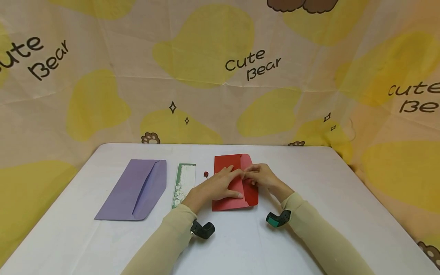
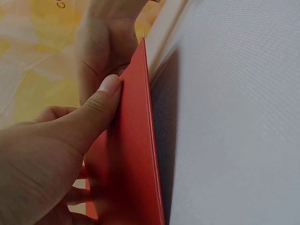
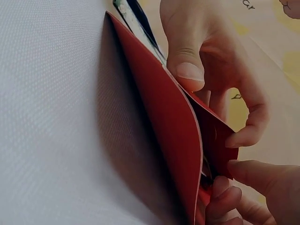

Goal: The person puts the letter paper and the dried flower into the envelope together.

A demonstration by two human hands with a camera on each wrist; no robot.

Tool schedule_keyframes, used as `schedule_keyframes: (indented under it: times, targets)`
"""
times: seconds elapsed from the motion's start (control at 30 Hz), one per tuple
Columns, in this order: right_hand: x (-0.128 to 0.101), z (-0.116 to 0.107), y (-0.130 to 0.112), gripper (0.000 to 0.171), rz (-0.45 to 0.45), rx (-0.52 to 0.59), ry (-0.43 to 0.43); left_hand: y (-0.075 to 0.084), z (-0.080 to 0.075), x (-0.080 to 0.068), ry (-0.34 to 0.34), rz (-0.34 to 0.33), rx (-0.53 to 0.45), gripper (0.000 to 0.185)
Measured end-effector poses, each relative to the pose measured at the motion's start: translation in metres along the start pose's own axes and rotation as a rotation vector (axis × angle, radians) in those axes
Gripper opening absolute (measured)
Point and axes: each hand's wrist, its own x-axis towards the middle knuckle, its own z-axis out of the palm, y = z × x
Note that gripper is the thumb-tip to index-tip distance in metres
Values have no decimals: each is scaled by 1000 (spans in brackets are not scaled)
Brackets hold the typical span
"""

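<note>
From the head camera I see the red envelope lying flat on the white table, near the middle, its long axis running away from the person, with the flap along its right long side. My left hand lies on the envelope body with fingers spread fairly straight, pressing it down. My right hand meets it at the flap, fingertips curled in a pinch on the flap edge. To the left there is a small red bead just beside the envelope, then a green ruler-like strip, then a purple envelope, all lying parallel. Bare table lies to the right and toward the person.

The left wrist view shows what the head view cannot: the envelope seen edge-on, lifted slightly off the table, with the left thumb pressed flat on its face.

The right wrist view shows the flap raised and bowed away from the table, with a shadow beneath. The right-hand fingers pinch the red paper's edge, while the left thumb bears on the fold.
</note>
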Motion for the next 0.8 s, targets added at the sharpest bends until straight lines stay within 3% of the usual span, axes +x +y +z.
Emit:
schedule_keyframes:
  times: [0.27, 0.8]
  targets:
    - [0, -3, 1, 24, -30, 34, -13, 0, 0, -1, 3, -12, -5, 71]
    - [-2, -17, -4, 26, -18, 39, 41, -1, 2, 1, 7, 17, 6, 63]
